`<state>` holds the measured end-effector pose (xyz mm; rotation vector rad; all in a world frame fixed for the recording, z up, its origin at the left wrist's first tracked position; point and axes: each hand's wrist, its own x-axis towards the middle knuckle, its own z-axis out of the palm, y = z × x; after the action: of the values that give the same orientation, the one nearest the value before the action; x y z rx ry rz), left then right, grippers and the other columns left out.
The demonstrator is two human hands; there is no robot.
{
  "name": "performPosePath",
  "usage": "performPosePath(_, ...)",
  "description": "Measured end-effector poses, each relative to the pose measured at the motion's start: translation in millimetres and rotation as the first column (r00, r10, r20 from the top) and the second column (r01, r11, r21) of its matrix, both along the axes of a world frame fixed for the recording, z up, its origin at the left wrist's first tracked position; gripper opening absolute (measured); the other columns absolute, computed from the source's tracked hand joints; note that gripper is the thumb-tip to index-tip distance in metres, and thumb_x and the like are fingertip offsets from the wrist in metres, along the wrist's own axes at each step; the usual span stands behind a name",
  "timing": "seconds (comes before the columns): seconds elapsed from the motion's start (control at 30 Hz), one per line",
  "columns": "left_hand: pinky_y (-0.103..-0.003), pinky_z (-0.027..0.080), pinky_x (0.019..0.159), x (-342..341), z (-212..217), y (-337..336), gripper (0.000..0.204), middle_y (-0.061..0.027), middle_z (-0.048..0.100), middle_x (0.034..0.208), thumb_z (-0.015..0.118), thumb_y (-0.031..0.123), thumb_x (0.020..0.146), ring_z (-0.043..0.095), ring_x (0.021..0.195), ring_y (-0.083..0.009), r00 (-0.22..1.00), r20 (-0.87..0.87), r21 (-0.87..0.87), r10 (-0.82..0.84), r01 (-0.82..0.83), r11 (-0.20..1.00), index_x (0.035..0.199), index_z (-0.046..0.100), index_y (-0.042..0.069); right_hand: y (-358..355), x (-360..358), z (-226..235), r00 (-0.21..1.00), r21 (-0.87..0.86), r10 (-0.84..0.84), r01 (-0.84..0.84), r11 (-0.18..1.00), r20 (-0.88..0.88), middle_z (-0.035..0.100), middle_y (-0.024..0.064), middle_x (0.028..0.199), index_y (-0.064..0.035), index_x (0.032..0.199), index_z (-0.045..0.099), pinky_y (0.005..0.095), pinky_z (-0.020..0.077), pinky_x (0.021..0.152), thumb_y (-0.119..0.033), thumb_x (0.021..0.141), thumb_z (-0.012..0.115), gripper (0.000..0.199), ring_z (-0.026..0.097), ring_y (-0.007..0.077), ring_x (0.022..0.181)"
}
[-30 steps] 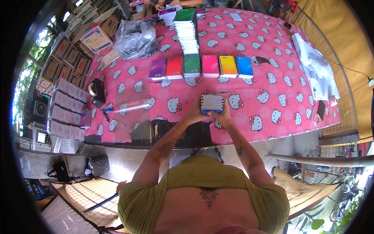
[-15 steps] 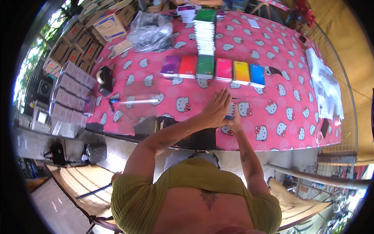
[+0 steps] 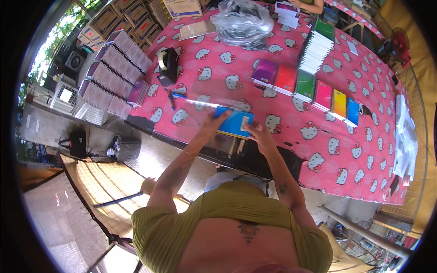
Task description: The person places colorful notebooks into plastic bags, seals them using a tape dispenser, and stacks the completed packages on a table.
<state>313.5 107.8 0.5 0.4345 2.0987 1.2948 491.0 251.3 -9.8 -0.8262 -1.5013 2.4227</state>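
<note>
One pink-clothed surface (image 3: 290, 123) filled the middle, the person at its six o'clock edge. Brown cartons (image 3: 104, 22) rose toward half past ten, piled beyond the edge, perhaps to spare room. At ten stood spiral-bound stacks (image 3: 114, 68), packed close, likely for steadiness. A plastic bag (image 3: 241, 22) sprawled at twelve. Between one and two rose a tall notebook stack (image 3: 314, 52); six short piles (image 3: 286, 78) ran from one to three, seemingly sorted by colour. A tape dispenser (image 3: 168, 70) sat past ten, handy for the left side. Near the close edge, both hands held a blue notebook (image 3: 232, 119): the left hand's (image 3: 211, 125) grip closed on its left end, the right hand's (image 3: 261, 134) on its near right corner, presumably keeping it level. Smallest, a slim tool (image 3: 171, 99) lay toward half past nine.
</note>
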Motion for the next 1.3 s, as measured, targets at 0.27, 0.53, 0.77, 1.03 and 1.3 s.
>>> performPosePath(0.27, -0.047, 0.052, 0.079, -106, -13, -33, 0.084, -0.0237, 0.070, 0.084, 0.057, 0.078, 0.078, 0.069, 0.087, -0.0409, 0.818, -0.556, -0.327, -0.147, -0.052, 0.944, 0.095, 0.070, -0.003, -32, -118, -31, 0.981, 0.199, -0.068, 0.032, 0.980, 0.179, 0.068, 0.0056, 0.097, -0.0010, 0.116, 0.066, 0.0267, 0.0531, 0.075, -0.032, 0.088, 0.075, 0.043, 0.064, 0.0110, 0.087)
performPosePath(0.53, -0.045, 0.050, 0.077, -136, -44, -50, 0.069, -0.0227, 0.068, 0.085, 0.058, 0.067, 0.086, 0.067, 0.091, -0.0377, 0.953, -0.302, -0.028, 0.007, -0.016, 0.999, 0.095, 0.069, -0.001, -47, -114, -30, 0.942, 0.272, -0.223, 0.153, 0.950, 0.250, 0.066, 0.0035, 0.089, 0.0005, 0.116, 0.065, 0.0210, 0.0458, 0.062, -0.031, 0.089, 0.075, 0.043, 0.058, 0.0073, 0.074)
performPosePath(0.77, -0.043, 0.051, 0.073, -134, -48, -118, 0.022, -0.0121, 0.068, 0.085, 0.070, 0.025, 0.087, 0.066, 0.083, -0.0328, 0.778, -0.589, 0.217, -0.218, 0.412, 0.885, 0.093, 0.070, 0.005, -65, -61, -39, 0.970, 0.862, 0.215, -0.202, 0.464, 0.112, 0.071, 0.0070, 0.088, -0.0061, 0.109, 0.068, 0.0317, 0.0511, 0.069, -0.022, 0.087, 0.073, 0.028, 0.065, 0.0188, 0.077)
performPosePath(1.03, -0.037, 0.052, 0.061, -135, -16, -116, 0.009, -0.0107, 0.069, 0.079, 0.070, 0.006, 0.084, 0.067, 0.069, -0.0268, 0.510, -0.752, 0.008, -0.417, 0.641, 0.768, 0.090, 0.064, 0.004, -66, -74, 1, 0.996, 0.938, -0.046, -0.052, 0.344, 0.073, 0.069, 0.0112, 0.095, -0.0096, 0.102, 0.069, 0.0415, 0.0514, 0.074, -0.010, 0.087, 0.066, 0.016, 0.065, 0.0337, 0.087)
performPosePath(1.3, -0.028, 0.051, 0.057, -198, -34, -70, 0.019, -0.0119, 0.069, 0.076, 0.072, 0.013, 0.088, 0.069, 0.068, -0.0153, 0.925, -0.038, 0.245, -0.378, 0.375, 0.894, 0.099, 0.063, 0.000, -159, -128, 1, 0.997, 0.982, -0.080, -0.028, -0.186, 0.013, 0.053, 0.0123, 0.131, -0.0075, 0.131, 0.056, 0.0523, 0.0388, 0.102, -0.029, 0.086, 0.068, 0.051, 0.049, 0.0310, 0.125)
